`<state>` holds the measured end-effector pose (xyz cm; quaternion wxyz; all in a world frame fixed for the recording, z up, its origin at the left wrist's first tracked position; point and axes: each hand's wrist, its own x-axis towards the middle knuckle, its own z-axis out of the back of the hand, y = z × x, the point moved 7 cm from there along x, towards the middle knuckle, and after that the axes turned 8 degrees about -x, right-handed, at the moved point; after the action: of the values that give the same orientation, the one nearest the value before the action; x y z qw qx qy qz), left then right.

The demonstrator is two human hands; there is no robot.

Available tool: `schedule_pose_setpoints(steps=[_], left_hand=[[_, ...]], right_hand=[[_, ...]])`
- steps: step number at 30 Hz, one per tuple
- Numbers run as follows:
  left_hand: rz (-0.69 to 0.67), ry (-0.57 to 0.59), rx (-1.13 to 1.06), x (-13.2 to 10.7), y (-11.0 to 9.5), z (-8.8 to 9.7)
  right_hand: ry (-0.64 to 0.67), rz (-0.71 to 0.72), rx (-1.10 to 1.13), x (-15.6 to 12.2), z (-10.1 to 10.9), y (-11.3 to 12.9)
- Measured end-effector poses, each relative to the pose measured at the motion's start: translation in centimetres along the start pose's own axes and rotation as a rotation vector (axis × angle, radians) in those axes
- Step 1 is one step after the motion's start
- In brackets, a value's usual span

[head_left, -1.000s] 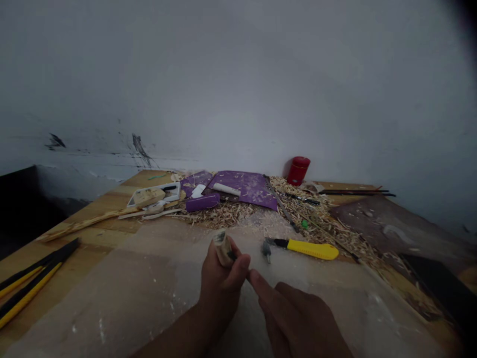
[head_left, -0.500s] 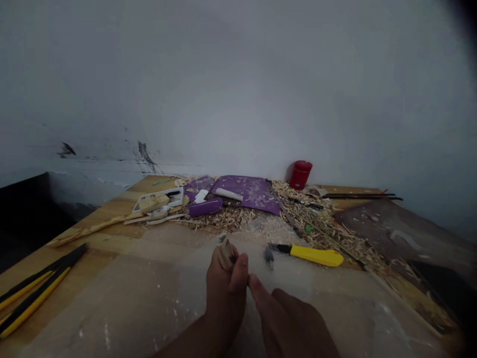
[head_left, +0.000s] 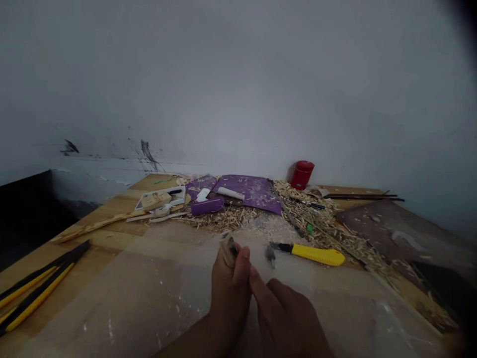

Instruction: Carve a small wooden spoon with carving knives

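My left hand [head_left: 228,291] is closed round a small pale wooden piece [head_left: 225,246] that sticks up above the fingers. My right hand [head_left: 285,315] is closed beside it, forefinger tip against the left thumb, seemingly gripping a thin dark tool whose tip meets the wood; the tool itself is mostly hidden. Both hands hover over a wooden tabletop [head_left: 122,293] near its front edge.
A yellow utility knife [head_left: 311,254] lies just right of the hands, a small dark bit [head_left: 270,253] beside it. Wood shavings [head_left: 324,226], a purple mat [head_left: 249,191], a red tin [head_left: 301,174] lie behind. Black-and-yellow tools [head_left: 35,288] rest at the left edge.
My left hand has turned the wooden piece slightly and my right hand has closed in against it. The view has shifted a little to the left.
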<state>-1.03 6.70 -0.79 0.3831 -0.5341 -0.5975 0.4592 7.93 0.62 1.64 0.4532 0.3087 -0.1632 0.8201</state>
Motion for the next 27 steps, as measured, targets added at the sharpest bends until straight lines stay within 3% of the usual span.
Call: schedule_pose_setpoints(steps=[5,8,16,21,27], left_hand=[[0.154,0.064,-0.144,-0.4,0.1,-0.6],[0.174,0.079,-0.230,-0.1,0.3,-0.5],[0.011,0.091,-0.052,0.7,0.1,0.3],[-0.138,-0.011,0.084,0.0,-1.0,0.8],[-0.086,-0.100,0.103,-0.6,-1.3,0.9]], right_hand=[[0.068,-0.062,0.167,0.1,0.4,-0.7],[0.120,-0.059,0.165,-0.1,0.5,-1.0],[0.155,0.012,0.087,-0.3,1.1,-0.8],[0.120,0.083,-0.015,-0.7,1.2,0.0],[0.082,0.084,-0.149,0.0,2.1,0.8]])
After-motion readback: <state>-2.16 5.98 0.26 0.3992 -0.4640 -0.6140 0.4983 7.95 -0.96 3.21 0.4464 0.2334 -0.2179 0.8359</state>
